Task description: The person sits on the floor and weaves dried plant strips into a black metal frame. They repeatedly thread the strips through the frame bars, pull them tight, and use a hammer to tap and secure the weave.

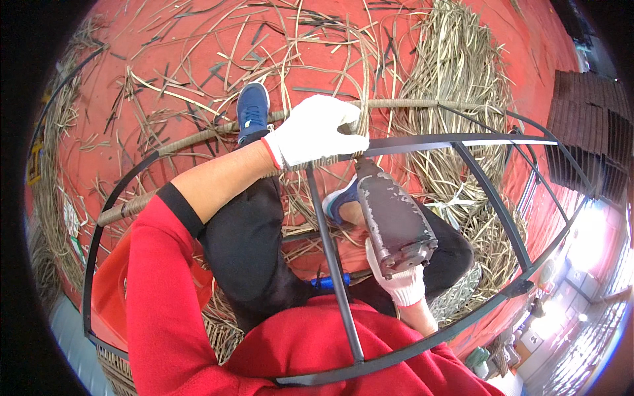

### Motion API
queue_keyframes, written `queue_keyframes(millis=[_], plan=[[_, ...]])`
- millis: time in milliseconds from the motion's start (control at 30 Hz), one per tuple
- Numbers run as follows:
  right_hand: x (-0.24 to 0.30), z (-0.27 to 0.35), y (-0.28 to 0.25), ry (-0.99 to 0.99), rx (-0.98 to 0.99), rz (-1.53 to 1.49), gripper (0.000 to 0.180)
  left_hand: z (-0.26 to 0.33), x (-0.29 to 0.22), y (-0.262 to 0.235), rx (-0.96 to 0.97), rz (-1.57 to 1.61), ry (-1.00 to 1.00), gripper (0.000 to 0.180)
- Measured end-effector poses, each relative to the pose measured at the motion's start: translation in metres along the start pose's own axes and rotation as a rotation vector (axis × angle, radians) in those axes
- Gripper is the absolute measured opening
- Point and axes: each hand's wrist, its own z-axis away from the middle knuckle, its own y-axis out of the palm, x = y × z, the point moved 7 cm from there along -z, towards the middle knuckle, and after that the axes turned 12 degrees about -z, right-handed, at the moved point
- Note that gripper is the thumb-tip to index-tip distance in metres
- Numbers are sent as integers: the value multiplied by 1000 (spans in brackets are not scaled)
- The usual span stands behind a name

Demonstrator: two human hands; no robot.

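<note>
My left hand (316, 130), in a white glove, grips a rattan-wrapped bar (198, 137) of a black metal frame (502, 142) and pinches a rattan strand (364, 86) that rises from the bar. My right hand (399, 280), also gloved, holds a worn grey pneumatic staple gun (396, 214) from below. Its nose points up at the wrapped bar just right of the left hand's fingers. The frame curves around my lap, with a black upright strut (333, 264) crossing in front of me.
Loose rattan strips (218, 59) litter the red floor, with a thick pile (462, 72) at the upper right. My blue shoe (252, 109) rests beyond the bar. A dark woven panel (591, 125) stands at the right edge. A blue-handled tool (330, 282) lies by my lap.
</note>
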Motion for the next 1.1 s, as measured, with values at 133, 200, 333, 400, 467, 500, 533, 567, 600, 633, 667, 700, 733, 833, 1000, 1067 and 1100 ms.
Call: queue_keyframes(millis=[133,200,333,400,467,500,533,567,600,633,667,700,733,833,1000,1067,1100], plan=[[5,-8,10,-64,139,84,44,-1,1,2,14,-2,4,30],[0,-10,11,31,126,-47,43,-1,2,4,25,-25,-5,28],[32,-7,14,-257,95,325,41,-2,3,7,68,-44,-5,27],[49,-3,4,-331,7,243,40,-2,3,10,99,142,3,21],[51,9,-13,-175,4,197,37,-1,3,14,127,266,-13,18],[63,20,-21,-279,-41,525,32,-1,4,16,133,291,-12,15],[69,25,-33,-337,-99,347,32,-2,4,16,115,327,-4,17],[60,49,-61,-100,-191,81,32,-4,5,16,99,366,0,19],[55,63,-81,-16,-257,161,30,-5,6,19,94,410,-11,21],[45,78,-103,118,-328,300,28,-8,12,19,81,335,-62,29],[46,101,-127,152,-309,298,28,-10,14,25,140,347,-80,32],[40,116,-148,127,-398,423,30,-15,17,30,193,359,-102,34],[29,127,-169,136,-458,495,31,-16,21,35,246,373,-132,36],[-2,170,-238,37,-778,624,27,-15,29,44,337,308,-197,41],[-75,223,-342,38,-1029,712,38,-16,28,39,304,105,-119,58],[-116,232,-371,246,-1016,847,41,-18,29,42,344,34,-109,60],[-137,235,-383,352,-1006,900,42,-19,31,44,351,32,-103,60]])
